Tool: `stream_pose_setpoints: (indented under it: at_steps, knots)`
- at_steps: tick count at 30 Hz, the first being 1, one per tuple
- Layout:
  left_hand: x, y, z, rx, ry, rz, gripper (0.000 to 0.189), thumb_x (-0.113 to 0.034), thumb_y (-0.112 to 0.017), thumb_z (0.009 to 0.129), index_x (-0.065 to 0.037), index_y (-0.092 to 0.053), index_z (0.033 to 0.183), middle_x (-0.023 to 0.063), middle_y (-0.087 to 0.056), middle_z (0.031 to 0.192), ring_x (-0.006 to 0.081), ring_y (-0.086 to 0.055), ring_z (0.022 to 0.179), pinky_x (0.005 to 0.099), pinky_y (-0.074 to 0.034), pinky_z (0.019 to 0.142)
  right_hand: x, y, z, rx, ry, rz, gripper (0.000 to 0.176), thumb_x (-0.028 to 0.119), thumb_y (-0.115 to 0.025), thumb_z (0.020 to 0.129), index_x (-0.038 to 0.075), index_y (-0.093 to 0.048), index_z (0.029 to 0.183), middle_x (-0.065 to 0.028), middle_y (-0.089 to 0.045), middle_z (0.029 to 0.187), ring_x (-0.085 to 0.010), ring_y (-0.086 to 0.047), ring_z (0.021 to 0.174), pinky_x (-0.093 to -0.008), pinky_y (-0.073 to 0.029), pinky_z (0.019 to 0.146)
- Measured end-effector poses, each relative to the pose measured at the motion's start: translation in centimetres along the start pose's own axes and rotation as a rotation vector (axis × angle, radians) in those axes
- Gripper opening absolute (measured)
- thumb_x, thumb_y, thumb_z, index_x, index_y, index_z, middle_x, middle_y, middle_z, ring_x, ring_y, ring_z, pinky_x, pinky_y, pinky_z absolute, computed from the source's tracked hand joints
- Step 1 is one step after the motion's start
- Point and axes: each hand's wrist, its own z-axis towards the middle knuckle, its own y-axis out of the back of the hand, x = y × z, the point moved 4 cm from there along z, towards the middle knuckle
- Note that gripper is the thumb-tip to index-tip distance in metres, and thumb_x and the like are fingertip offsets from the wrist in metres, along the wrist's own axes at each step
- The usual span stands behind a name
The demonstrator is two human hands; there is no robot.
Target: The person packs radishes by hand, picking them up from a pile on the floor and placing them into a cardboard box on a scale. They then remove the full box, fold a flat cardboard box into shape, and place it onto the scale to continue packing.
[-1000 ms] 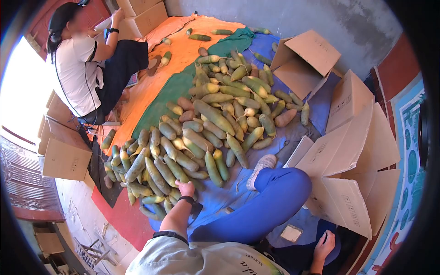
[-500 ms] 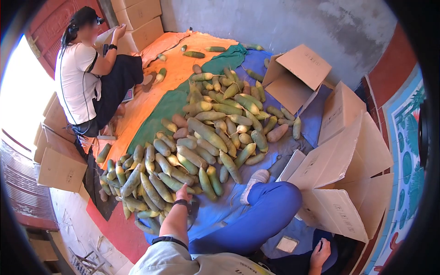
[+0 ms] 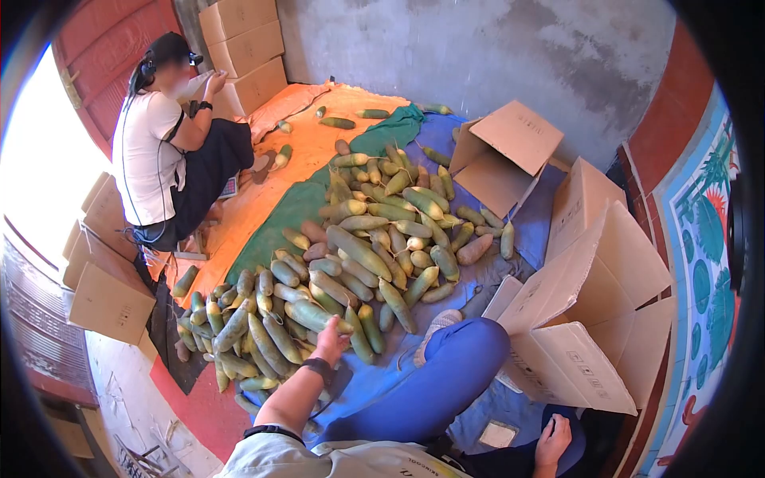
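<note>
Near the front edge of a large pile of green radishes (image 3: 360,255), my left hand (image 3: 331,341) grips the near end of a long green radish (image 3: 312,315), which lies slanted over the others. Its fingers are closed round that end. My right hand (image 3: 553,438) rests by my knee at the lower right, its fingers curled, with nothing visible in them. The radishes vary from dark green to yellowish, and a few are brownish. Several lie on the blue cloth right beside my left hand.
A person (image 3: 155,159) sits at the upper left on the orange cloth (image 3: 311,143), hands raised near the face. Open cartons (image 3: 590,350) stand at the right, another (image 3: 514,143) lies behind. More boxes (image 3: 115,307) are at the left. A small pale block (image 3: 498,434) lies by my legs.
My left hand has closed on the long radish, whose near end has shifted up and toward the right. The whole view has tilted slightly upward.
</note>
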Motion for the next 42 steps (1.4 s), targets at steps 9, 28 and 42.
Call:
stream_pose_setpoints:
  at_steps: [9,28,42]
  knots:
    - [-5.0,-16.4,-14.5,0.825,-0.166,0.230,0.047,-0.026,-0.060,0.086,-0.002,-0.042,0.122,0.0148,-0.056,0.115,0.0265,-0.055,0.105,0.0384,-0.044,0.090,0.5,1.7,-0.1,-0.104,-0.023,0.112,0.012,-0.001,-0.051,0.079,-0.003,-0.054,0.091,-0.0172,-0.056,0.084,-0.0319,-0.057,0.075,-0.0374,-0.046,0.066]
    - [8.7,-31.1,-36.3,1.748,-0.025,0.616,0.051,-0.017,-0.069,0.077,-0.004,-0.047,0.120,0.0073,-0.055,0.109,0.0153,-0.050,0.103,0.0320,-0.041,0.091,8.2,5.8,5.2,-0.198,-0.187,0.873,0.046,0.019,-0.055,0.087,-0.004,-0.041,0.123,-0.0098,-0.056,0.099,-0.0146,-0.055,0.081,-0.0271,-0.044,0.070]
    - [1.9,-35.3,-36.1,1.388,-1.754,0.974,0.061,-0.023,-0.071,0.067,-0.001,-0.046,0.118,0.0217,-0.035,0.133,0.0372,-0.032,0.125,0.0463,-0.029,0.102,0.1,14.1,8.3,-0.502,-0.222,0.415,0.035,0.018,-0.043,0.092,-0.001,-0.044,0.122,-0.0103,-0.053,0.110,-0.0169,-0.052,0.093,-0.0275,-0.043,0.074]
